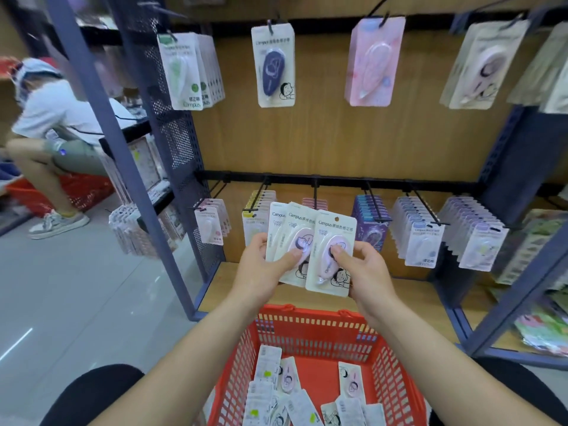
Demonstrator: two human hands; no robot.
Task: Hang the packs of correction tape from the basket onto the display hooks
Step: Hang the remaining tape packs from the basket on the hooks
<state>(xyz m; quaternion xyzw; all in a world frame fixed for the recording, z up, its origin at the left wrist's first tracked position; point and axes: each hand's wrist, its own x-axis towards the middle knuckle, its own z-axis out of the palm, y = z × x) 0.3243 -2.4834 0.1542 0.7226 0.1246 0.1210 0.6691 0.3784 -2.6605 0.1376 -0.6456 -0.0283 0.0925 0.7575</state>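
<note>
Above a red basket (307,315) of loose packs (289,379), the left hand (264,269) grips a fan of correction tape packs (287,232). The right hand (365,272) pinches the front pack (332,256), which is upright with its hang hole on top, just below the lower hooks (315,192).

A stationery shop is indicated: carded correction-tape packs (421,241) are hung in rows on display hooks (373,204) of metal shelving (132,167); a red shopping basket (307,316) is noted.
</note>
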